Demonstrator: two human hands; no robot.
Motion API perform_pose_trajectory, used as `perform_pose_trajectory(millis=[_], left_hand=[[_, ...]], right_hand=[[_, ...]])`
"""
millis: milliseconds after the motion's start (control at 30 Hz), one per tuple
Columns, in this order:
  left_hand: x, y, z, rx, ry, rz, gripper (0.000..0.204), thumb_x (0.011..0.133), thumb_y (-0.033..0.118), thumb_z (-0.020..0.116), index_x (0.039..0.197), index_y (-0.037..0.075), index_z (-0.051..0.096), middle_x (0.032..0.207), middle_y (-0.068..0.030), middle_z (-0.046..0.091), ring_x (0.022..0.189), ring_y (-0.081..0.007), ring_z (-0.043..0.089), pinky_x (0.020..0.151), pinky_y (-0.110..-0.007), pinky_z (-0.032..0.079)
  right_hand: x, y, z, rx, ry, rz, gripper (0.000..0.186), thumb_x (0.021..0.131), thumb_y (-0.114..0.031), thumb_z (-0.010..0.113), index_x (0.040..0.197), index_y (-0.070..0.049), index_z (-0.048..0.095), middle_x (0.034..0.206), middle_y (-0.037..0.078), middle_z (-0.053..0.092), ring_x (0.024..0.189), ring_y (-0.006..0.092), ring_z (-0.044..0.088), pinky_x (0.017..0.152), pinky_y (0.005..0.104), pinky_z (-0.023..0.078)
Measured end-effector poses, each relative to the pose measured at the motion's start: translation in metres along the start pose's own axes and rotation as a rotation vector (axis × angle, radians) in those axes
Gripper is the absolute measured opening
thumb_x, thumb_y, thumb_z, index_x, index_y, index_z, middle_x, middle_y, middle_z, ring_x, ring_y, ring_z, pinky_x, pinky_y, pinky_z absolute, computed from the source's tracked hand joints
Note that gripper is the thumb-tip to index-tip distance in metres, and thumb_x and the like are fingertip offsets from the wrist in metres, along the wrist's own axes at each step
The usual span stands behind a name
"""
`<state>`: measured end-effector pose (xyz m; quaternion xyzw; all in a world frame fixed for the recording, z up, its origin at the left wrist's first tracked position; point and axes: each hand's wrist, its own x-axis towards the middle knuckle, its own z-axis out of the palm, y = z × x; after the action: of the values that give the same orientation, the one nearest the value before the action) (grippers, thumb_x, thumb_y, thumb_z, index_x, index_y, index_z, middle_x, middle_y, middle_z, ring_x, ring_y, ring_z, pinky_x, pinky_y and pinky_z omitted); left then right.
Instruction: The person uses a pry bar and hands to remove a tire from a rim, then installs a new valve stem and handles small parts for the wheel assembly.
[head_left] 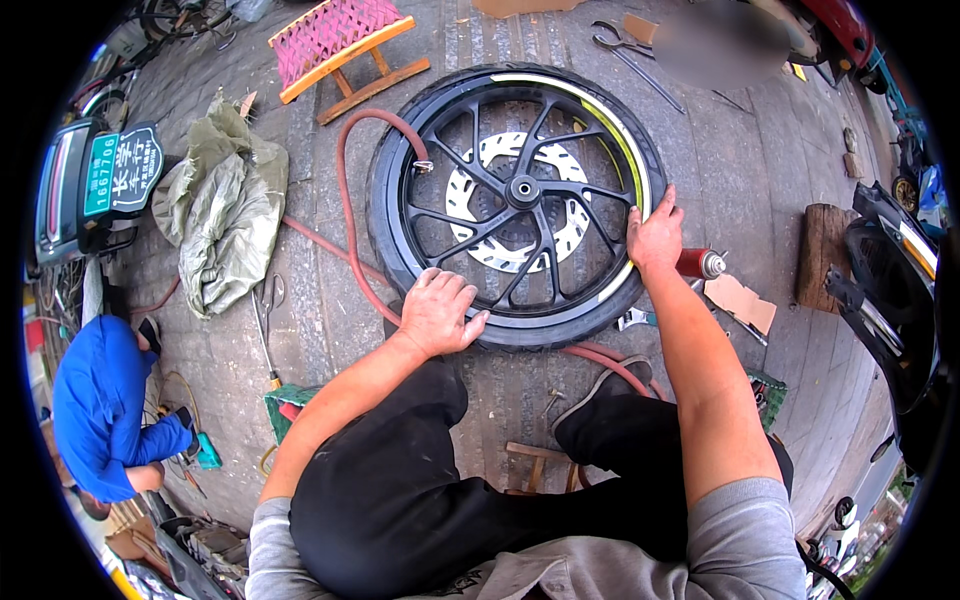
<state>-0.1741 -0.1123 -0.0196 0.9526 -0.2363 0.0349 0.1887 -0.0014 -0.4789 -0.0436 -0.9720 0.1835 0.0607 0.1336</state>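
Observation:
A motorcycle wheel lies flat on the paving in front of me, with black spokes, a yellow-green rim stripe and a slotted brake disc under the spokes. My left hand rests palm down across the tyre's near-left edge, its fingers stretched out. At the right edge, my right hand straddles the tyre, thumb toward the rim and fingers over the outer side. The undersides of both hands are hidden. A red air hose arches over the left side of the tyre; its metal end sits at the rim.
A red spray can, cardboard and an adjustable wrench lie right of the wheel. A woven-top stool stands beyond, a crumpled sheet lies left, and a log stands right. Far left, a person in blue crouches.

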Motion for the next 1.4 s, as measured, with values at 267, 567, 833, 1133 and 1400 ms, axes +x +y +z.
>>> perform_pose_trajectory(millis=[267,567,833,1133,1400], left_hand=[[0.0005,0.0014,-0.001,0.004,-0.003,0.0,0.043,0.087,0.044,0.079,0.104,0.005,0.074,0.104,-0.0136,0.071,0.109,-0.0338,0.069,0.106,-0.053,0.049],[0.0003,0.0008,-0.0008,-0.005,-0.008,-0.001,0.041,0.085,0.04,0.08,0.107,0.006,0.073,0.106,-0.0123,0.071,0.109,-0.0327,0.069,0.104,-0.052,0.05],[-0.0008,-0.0003,-0.0014,-0.004,0.008,0.003,0.042,0.085,0.04,0.08,0.107,0.005,0.073,0.104,-0.0124,0.071,0.107,-0.033,0.069,0.103,-0.052,0.05],[-0.0007,-0.0004,0.001,-0.012,0.022,0.011,0.042,0.084,0.041,0.081,0.106,0.005,0.073,0.103,-0.0126,0.07,0.107,-0.0335,0.069,0.104,-0.053,0.05],[0.0017,0.001,-0.0033,-0.011,0.026,0.019,0.042,0.082,0.036,0.083,0.109,0.005,0.072,0.104,-0.012,0.07,0.107,-0.0324,0.068,0.102,-0.052,0.05]], right_hand=[[-0.0024,0.0004,-0.0013,0.007,0.014,-0.011,0.094,0.102,-0.041,0.071,0.174,-0.011,0.019,0.152,0.033,0.048,0.133,0.0507,0.061,0.113,0.0538,0.052],[-0.0019,-0.0011,-0.0028,-0.006,0.006,-0.016,0.092,0.103,-0.043,0.069,0.174,-0.01,0.02,0.152,0.035,0.049,0.131,0.0523,0.062,0.113,0.055,0.052],[-0.0028,-0.0033,-0.0036,-0.015,-0.005,-0.014,0.092,0.103,-0.043,0.069,0.174,-0.011,0.02,0.152,0.033,0.049,0.131,0.0499,0.063,0.112,0.0534,0.052],[-0.0002,-0.0006,0.0006,-0.028,0.015,-0.019,0.094,0.102,-0.043,0.07,0.174,-0.01,0.02,0.151,0.033,0.049,0.128,0.0499,0.064,0.11,0.053,0.054],[0.0001,-0.0005,-0.0001,-0.022,0.004,-0.004,0.095,0.102,-0.043,0.07,0.175,-0.012,0.018,0.153,0.032,0.048,0.132,0.0499,0.062,0.113,0.0529,0.052]])
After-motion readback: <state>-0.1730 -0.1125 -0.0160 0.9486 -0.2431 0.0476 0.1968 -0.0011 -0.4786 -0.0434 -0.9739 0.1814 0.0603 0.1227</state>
